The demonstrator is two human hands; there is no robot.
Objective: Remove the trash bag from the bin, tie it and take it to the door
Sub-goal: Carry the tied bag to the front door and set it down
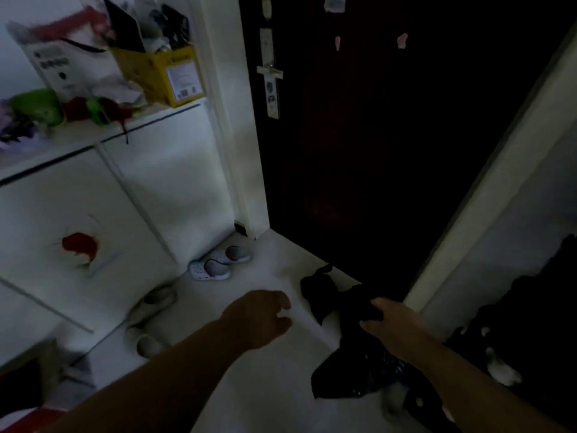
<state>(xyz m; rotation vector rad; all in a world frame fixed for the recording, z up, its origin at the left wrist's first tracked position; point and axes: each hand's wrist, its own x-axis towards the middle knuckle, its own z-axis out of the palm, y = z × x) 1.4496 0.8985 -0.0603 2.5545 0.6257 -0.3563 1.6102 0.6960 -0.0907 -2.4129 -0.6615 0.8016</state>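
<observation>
The right hand [382,320] has its grip clamped on the neck of the tied trash bag [352,360], keeping it off the floor [268,385] beside the door [390,151]. The left hand [265,317] hangs empty, fingers apart.

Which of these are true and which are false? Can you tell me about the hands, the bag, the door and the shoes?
1. The right hand grips the black trash bag. True.
2. The left hand holds the bag too. False: it is empty, fingers loosely curled.
3. The dark door stands wide open. False: it is closed.
4. White clogs sit by the cabinet. True.
5. The yellow box is on the floor. False: it sits on the cabinet top.
</observation>
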